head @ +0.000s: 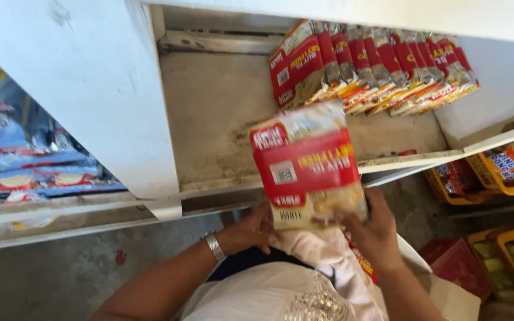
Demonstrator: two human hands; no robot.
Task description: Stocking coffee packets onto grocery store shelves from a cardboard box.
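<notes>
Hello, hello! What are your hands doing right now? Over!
Right hand and left hand both grip a red noodle multipack. Held in front of white shelf. Row of same packs at back right. Nothing blocking.

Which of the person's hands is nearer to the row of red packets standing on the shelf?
Right. The right hand holds the lower right edge of the red and white packet, below the row of red packets. The left hand sits farther left, under the held packet.
</notes>
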